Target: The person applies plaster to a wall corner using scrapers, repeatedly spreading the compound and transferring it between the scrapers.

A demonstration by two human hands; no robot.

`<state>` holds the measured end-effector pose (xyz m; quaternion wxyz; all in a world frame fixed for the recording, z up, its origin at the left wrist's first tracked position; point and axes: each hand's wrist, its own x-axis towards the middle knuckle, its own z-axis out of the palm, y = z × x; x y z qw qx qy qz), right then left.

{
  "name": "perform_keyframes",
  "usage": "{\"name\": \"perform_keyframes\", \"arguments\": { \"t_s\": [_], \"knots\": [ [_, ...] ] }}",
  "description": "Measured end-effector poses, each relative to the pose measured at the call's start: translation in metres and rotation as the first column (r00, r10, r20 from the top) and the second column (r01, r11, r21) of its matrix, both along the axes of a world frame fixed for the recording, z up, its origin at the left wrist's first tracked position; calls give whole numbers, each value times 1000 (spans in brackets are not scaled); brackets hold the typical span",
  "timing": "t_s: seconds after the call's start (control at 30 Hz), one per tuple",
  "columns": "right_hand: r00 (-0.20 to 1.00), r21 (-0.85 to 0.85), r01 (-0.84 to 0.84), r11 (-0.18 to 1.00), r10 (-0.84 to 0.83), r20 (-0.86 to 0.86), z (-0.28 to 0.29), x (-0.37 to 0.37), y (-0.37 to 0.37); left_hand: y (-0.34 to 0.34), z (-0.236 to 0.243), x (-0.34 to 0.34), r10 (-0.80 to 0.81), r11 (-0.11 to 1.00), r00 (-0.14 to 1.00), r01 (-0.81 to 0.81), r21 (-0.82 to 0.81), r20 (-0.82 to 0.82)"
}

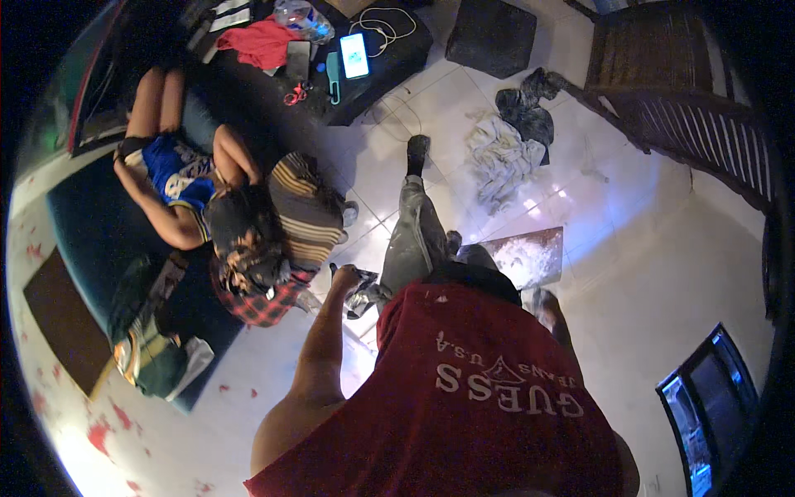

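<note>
My left hand (347,277) is closed, the fingers curled around something small and dark that I cannot make out. Right beside it lies a crumpled dark, shiny piece, like plastic (362,301), close to my left leg. My right hand (548,306) is mostly hidden behind the red shirt, with a blurred pale shape at its fingers. In front of it a dark flat board (548,240) rests on the floor with white powder (525,258) spread over it. A dark sock covers the foot of my outstretched left leg.
A person (178,178) lies on a blue sofa (83,199) at left, near striped cushions (302,207). The black table (406,50) bears a lit phone (354,55), bottle and red cloth. Pale cloth (497,157) lies on the tiles; a wooden bench (662,99) stands far right.
</note>
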<state>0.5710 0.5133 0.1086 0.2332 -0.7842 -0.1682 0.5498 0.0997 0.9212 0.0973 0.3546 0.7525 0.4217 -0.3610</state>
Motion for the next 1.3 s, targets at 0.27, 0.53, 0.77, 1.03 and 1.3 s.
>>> {"name": "perform_keyframes", "arguments": {
  "t_s": [0.27, 0.53, 0.77, 1.03, 1.3],
  "knots": [
    [901, -192, 376, 907, -406, -153, 70, 1, 60, 169, -13, 136, 244, 961, 923, -272, 56, 299],
    [972, 120, -192, 974, 172, 161, 130, 77, 361, 192, -44, 134, 150, 956, 908, -233, 175, 391],
    [953, -20, -284, 959, 284, 108, 144, 67, 397, 147, -52, 91, -4, 998, 989, 12, -58, 146],
    [987, -170, -161, 972, 163, -1, 107, 52, 267, 182, -47, 130, 152, 984, 987, -145, -103, 57],
    [977, -13, -201, 979, 201, 75, 100, 45, 319, 214, -60, 149, 169, 976, 954, -197, 91, 247]
  ]
}}
